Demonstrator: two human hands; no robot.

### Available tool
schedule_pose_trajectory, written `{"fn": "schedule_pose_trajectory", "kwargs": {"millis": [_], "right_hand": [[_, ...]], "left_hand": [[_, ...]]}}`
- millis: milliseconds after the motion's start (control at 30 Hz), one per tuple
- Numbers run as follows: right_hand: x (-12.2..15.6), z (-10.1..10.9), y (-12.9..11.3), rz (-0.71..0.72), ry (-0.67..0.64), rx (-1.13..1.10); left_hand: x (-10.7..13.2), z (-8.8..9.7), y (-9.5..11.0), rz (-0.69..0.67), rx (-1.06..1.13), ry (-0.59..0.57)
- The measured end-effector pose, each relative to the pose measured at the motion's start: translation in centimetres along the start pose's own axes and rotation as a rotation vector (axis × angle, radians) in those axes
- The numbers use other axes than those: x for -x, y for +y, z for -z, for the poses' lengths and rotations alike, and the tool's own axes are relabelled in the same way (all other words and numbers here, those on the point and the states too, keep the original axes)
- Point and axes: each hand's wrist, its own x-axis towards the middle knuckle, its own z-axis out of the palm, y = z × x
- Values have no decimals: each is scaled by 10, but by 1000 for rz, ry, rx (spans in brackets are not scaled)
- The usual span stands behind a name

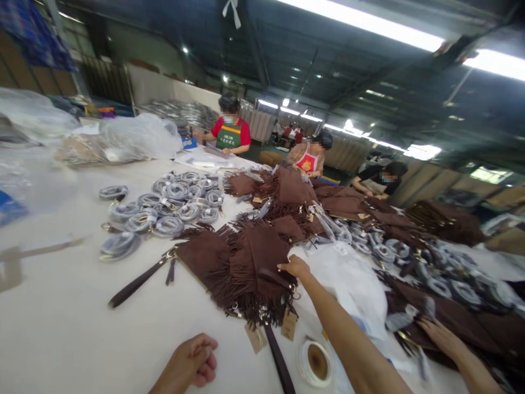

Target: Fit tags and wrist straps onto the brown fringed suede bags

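Note:
A pile of brown suede fringed bags (246,262) lies on the white table (61,328) in front of me. My right hand (294,267) reaches out over it, fingers closed on the top edge of the uppermost bag. My left hand (196,361) rests on the table near the front edge, curled into a loose fist with nothing visible in it. A dark brown strap (139,282) trails left from the pile. Paper tags (289,324) hang at the pile's near edge, and a second strap (279,361) runs toward me.
Several coiled straps in plastic wrap (168,205) lie at the left. A roll of tape (315,362) sits under my right forearm. More brown bags (328,200) and white plastic (348,279) cover the right side, where another person's hand (443,336) rests. Three workers (229,134) stand at the far edge.

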Motion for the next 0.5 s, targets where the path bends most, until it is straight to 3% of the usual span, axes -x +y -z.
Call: {"fn": "schedule_pose_trajectory", "kwargs": {"millis": [267,400,500], "right_hand": [[27,-10,-28,116,-69,-338],[45,18,-47,199,-22,-618],[69,48,-63,297,0,-824]], "left_hand": [[-12,8,-20,-45,38,-7],[-11,10,-18,-16,44,-35],[-6,16,0,-100,61,8]]}}
